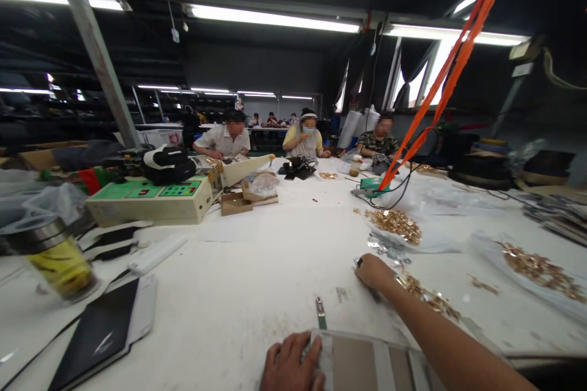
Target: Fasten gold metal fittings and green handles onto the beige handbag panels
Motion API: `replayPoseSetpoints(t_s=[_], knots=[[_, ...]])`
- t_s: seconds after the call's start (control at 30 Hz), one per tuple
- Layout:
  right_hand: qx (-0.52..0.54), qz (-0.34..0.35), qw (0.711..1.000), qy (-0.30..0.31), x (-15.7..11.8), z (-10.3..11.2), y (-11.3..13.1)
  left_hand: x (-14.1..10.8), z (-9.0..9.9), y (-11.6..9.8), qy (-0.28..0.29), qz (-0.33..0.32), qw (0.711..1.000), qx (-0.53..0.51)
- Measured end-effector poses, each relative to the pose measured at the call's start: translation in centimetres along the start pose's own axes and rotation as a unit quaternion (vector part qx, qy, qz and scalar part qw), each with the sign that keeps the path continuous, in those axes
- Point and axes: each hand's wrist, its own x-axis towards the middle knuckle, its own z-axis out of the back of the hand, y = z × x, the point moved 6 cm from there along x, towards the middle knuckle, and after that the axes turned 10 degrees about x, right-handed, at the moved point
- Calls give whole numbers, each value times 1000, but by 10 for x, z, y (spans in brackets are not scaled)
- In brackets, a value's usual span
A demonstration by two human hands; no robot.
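At the bottom centre, my left hand (293, 363) rests on the left edge of a grey-beige flat piece (355, 363), its fingers bent over that edge. A small metal clasp on a green strip (320, 313) sticks out from the piece's top edge. My right hand (373, 272) reaches out over the white table, fingers curled together at the edge of a scatter of silver metal parts (387, 248); what the fingers hold is too small to make out. Gold metal parts (428, 294) lie beside my right wrist, and another gold pile (397, 224) lies farther back on plastic.
A green-and-cream machine (151, 200), an open cardboard box (236, 203), a yellow bottle (57, 259) and a black notebook (98, 333) stand or lie at left. Orange cords (440, 79) hang to a green tool (373, 186). Several people sit across the table (275, 269).
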Motion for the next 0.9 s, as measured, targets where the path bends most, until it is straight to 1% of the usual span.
replayPoseSetpoints(t_s=[0.1,0.17,0.27,0.37,0.43,0.5,0.57,0.63,0.7,0.77,0.83,0.9], knots=[[2,4,1000,6,2,-1,0,0,11,1,-6,-40,999,-36],[8,8,1000,5,3,-1,2,-1,16,3,-7,-41,998,-49],[20,15,1000,0,1,-1,4,-2,18,2,14,-28,997,-72],[36,32,999,-7,-4,3,8,-1,24,-1,43,13,992,-119],[51,57,997,-8,-11,7,11,-1,32,-4,55,49,986,-150],[73,93,993,5,-22,10,14,1,40,-8,67,60,982,-166],[103,134,985,44,-40,10,21,5,45,-12,74,56,980,-174],[135,170,970,112,-66,6,31,8,48,-13,76,52,979,-180],[174,207,943,195,-97,-2,43,9,48,-13,75,49,979,-184],[203,244,914,255,-127,-9,55,9,49,-13,71,49,979,-187],[213,264,899,279,-146,-16,62,8,49,-13,67,49,979,-189],[211,259,899,282,-152,-22,63,7,50,-13,63,49,979,-189]])
